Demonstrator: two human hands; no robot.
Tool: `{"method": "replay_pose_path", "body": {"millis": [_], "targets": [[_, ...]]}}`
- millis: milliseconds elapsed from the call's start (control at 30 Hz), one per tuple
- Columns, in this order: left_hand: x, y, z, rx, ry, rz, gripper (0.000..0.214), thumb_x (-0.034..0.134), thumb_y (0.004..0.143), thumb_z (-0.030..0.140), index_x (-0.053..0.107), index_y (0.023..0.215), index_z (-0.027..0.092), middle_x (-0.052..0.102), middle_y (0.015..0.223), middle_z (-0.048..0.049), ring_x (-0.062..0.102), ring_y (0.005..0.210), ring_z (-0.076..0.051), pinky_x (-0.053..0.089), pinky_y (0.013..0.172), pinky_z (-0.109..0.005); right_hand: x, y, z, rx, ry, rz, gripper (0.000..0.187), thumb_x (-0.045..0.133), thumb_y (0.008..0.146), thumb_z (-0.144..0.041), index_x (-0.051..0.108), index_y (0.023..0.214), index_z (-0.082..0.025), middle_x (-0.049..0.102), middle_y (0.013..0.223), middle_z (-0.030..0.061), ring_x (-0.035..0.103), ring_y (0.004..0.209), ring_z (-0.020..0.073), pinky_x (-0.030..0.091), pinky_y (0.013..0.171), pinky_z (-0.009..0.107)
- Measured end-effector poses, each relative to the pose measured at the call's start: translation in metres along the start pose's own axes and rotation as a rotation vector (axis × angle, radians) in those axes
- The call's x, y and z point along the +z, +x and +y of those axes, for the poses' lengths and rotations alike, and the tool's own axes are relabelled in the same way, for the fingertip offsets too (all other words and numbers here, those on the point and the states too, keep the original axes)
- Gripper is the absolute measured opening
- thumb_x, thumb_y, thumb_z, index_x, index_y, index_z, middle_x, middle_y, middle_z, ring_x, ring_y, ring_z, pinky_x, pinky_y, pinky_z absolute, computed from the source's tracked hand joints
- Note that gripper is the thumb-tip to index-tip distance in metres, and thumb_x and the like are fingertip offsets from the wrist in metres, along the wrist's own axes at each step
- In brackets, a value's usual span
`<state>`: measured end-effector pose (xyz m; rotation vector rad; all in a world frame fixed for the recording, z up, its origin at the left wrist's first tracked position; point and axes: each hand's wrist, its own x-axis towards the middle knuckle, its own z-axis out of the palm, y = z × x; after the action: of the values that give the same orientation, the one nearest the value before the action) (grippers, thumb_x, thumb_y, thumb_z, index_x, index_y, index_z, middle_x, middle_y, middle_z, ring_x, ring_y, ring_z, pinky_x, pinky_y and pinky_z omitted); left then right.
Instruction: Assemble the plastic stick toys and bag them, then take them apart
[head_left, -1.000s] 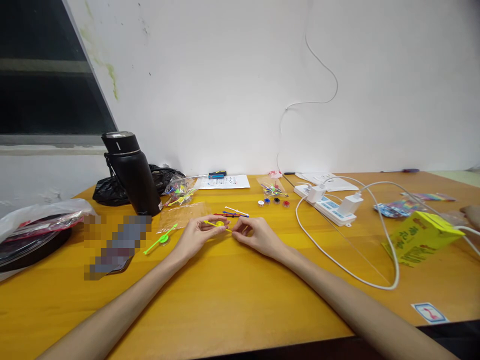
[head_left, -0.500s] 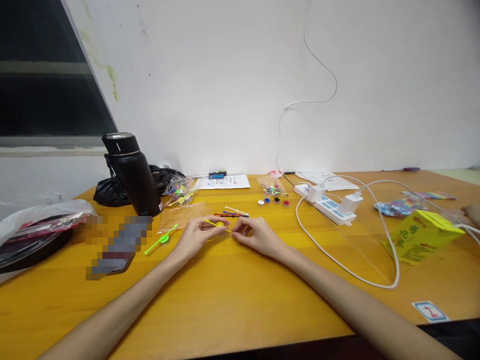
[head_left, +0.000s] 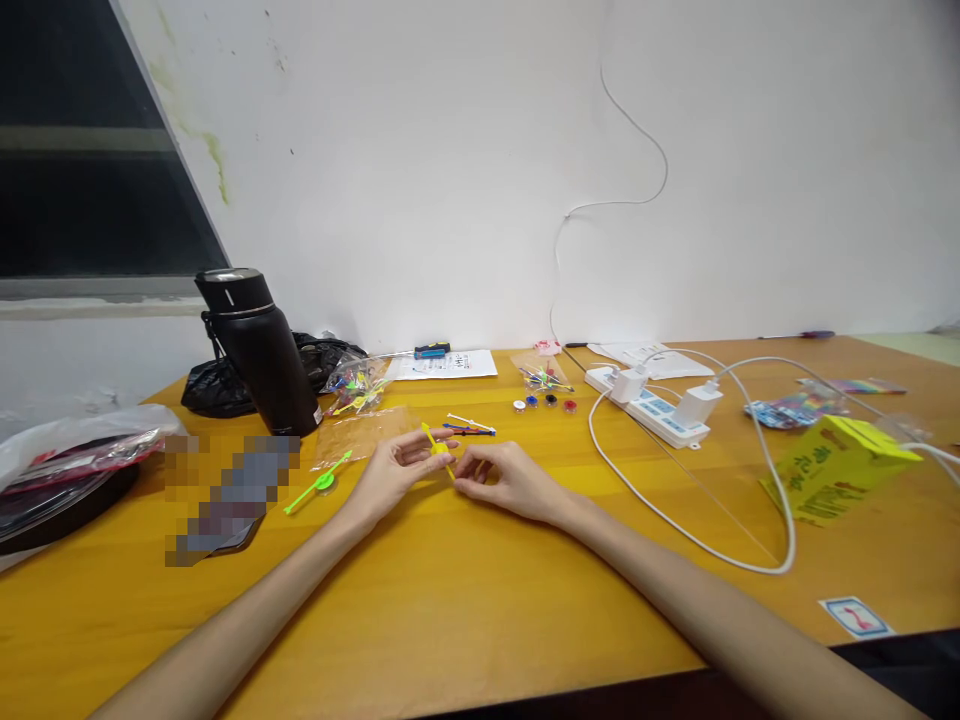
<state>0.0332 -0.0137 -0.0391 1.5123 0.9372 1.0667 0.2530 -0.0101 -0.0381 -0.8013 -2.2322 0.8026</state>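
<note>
My left hand [head_left: 396,468] is closed in a pinch on the middle of a yellow arrow spinner [head_left: 436,447], whose pointed head sticks up to the left. The fingertips of my right hand [head_left: 510,482] are pinched at its lower tail end. On the table left of my hands lies a green arrow spinner [head_left: 323,482] on a clear round base. Just beyond my fingers are a white arrow [head_left: 466,421] and darker arrows, partly hidden. Farther right sit small round pieces: white [head_left: 519,407], blue [head_left: 531,401], black [head_left: 551,400] and red [head_left: 570,406].
A black bottle [head_left: 264,355] and a phone-like blurred object [head_left: 232,500] stand and lie at left. Bags of coloured parts [head_left: 543,376] lie at the back. A white power strip [head_left: 660,413] with looping cables and a yellow box [head_left: 840,472] occupy the right.
The yellow spinner has turned from nearly level to a steeper slant, its head now higher. My right hand has shifted slightly left and down with its tail. The view has moved a little.
</note>
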Motion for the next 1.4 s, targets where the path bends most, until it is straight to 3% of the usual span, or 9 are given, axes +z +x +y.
{"method": "replay_pose_path", "body": {"millis": [367, 500, 633, 933, 1100, 1267, 1400], "targets": [[-0.007, 0.0, 0.003, 0.095, 0.097, -0.008, 0.051, 0.059, 0.093, 0.051, 0.064, 0.133, 0.02, 0.072, 0.113, -0.0097, 0.064, 0.09, -0.019, 0.053, 0.09, -0.033, -0.007, 0.002, 0.004, 0.057, -0.009, 0.004, 0.027, 0.052, 0.1, -0.039, 0.068, 0.09, -0.02, 0.075, 0.085, 0.0016, 0.067, 0.073, 0.0148, 0.048, 0.068, 0.024], [-0.006, -0.001, 0.006, 0.07, 0.032, -0.026, 0.049, 0.052, 0.096, 0.052, 0.065, 0.132, 0.021, 0.069, 0.115, -0.0095, 0.064, 0.096, -0.02, 0.053, 0.09, -0.034, -0.01, 0.002, 0.01, 0.07, -0.011, 0.031, 0.031, 0.05, 0.101, -0.04, 0.068, 0.089, -0.018, 0.075, 0.086, 0.0035, 0.067, 0.075, 0.0156, 0.049, 0.07, 0.025], [-0.006, -0.004, 0.012, 0.041, -0.008, -0.032, 0.046, 0.057, 0.094, 0.05, 0.066, 0.129, 0.022, 0.061, 0.132, -0.0108, 0.064, 0.098, -0.02, 0.054, 0.092, -0.036, -0.011, 0.002, 0.013, 0.087, -0.013, 0.044, 0.032, 0.05, 0.1, -0.041, 0.069, 0.088, -0.019, 0.076, 0.087, 0.0038, 0.068, 0.074, 0.016, 0.049, 0.07, 0.025], [-0.01, -0.004, 0.019, 0.029, 0.048, 0.033, 0.051, 0.069, 0.085, 0.049, 0.063, 0.126, 0.018, 0.065, 0.121, -0.0111, 0.07, 0.09, -0.02, 0.058, 0.084, -0.036, -0.012, 0.002, 0.013, 0.089, 0.013, 0.05, 0.032, 0.05, 0.1, -0.041, 0.068, 0.087, -0.018, 0.076, 0.087, 0.0046, 0.07, 0.076, 0.017, 0.05, 0.071, 0.026], [-0.018, -0.02, 0.023, 0.048, 0.192, 0.073, 0.043, 0.068, 0.085, 0.051, 0.07, 0.115, 0.019, 0.051, 0.14, -0.0122, 0.071, 0.076, -0.016, 0.058, 0.071, -0.032, -0.012, 0.001, 0.014, 0.085, 0.003, 0.058, 0.029, 0.051, 0.099, -0.039, 0.069, 0.088, -0.019, 0.076, 0.086, 0.0036, 0.069, 0.074, 0.0163, 0.049, 0.07, 0.026], [-0.045, -0.05, 0.032, 0.013, 0.465, 0.07, 0.045, 0.063, 0.086, 0.053, 0.069, 0.116, 0.02, 0.062, 0.123, -0.0113, 0.071, 0.071, -0.018, 0.056, 0.067, -0.032, -0.013, 0.001, 0.016, 0.081, -0.025, 0.067, 0.028, 0.05, 0.099, -0.036, 0.069, 0.087, -0.019, 0.076, 0.086, 0.003, 0.068, 0.074, 0.0162, 0.048, 0.069, 0.026], [-0.068, -0.069, 0.035, -0.086, 0.71, 0.099, 0.053, 0.059, 0.087, 0.055, 0.062, 0.125, 0.018, 0.073, 0.082, -0.0045, 0.069, 0.066, -0.021, 0.053, 0.068, -0.03, -0.014, 0.001, 0.016, 0.075, -0.034, 0.065, 0.028, 0.05, 0.099, -0.035, 0.068, 0.086, -0.019, 0.076, 0.086, 0.0032, 0.068, 0.074, 0.0165, 0.047, 0.069, 0.026]]}}
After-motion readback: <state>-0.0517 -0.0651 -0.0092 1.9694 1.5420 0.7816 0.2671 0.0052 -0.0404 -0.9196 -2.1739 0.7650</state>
